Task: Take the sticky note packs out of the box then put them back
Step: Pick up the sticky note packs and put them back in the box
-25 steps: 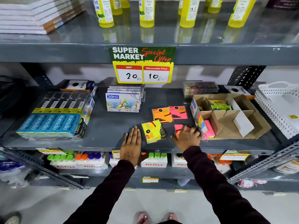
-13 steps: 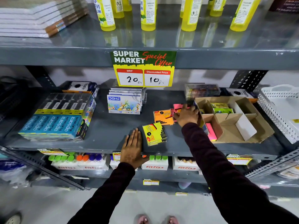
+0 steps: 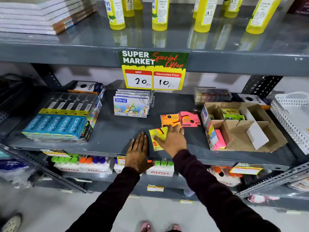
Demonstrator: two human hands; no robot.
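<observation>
The open cardboard box (image 3: 260, 131) stands on the right of the grey middle shelf. One pink sticky note pack (image 3: 219, 139) stands in its front-left compartment and green packs (image 3: 233, 115) lie in a back one. An orange pack (image 3: 168, 119) and a pile of pink packs (image 3: 191, 119) lie on the shelf left of the box. In front of them lies a yellow pack (image 3: 156, 136). My right hand (image 3: 173, 139) covers it, thumb across its face, fingers over its far edge. My left hand (image 3: 138, 149) rests flat and empty on the shelf beside it.
Blue Apsara pencil cartons (image 3: 58, 121) fill the shelf's left, Doms pastel boxes (image 3: 131, 106) stand mid-back. A white perforated basket (image 3: 294, 118) is at far right. A price sign (image 3: 153, 71) hangs from the upper shelf, which carries yellow bottles (image 3: 202, 15). Fitfizz boxes (image 3: 159, 169) sit below.
My right hand carried a pink pack from the shelf's front to the pink pile near the box, let it go, then came back onto the yellow pack. My left hand stayed put.
</observation>
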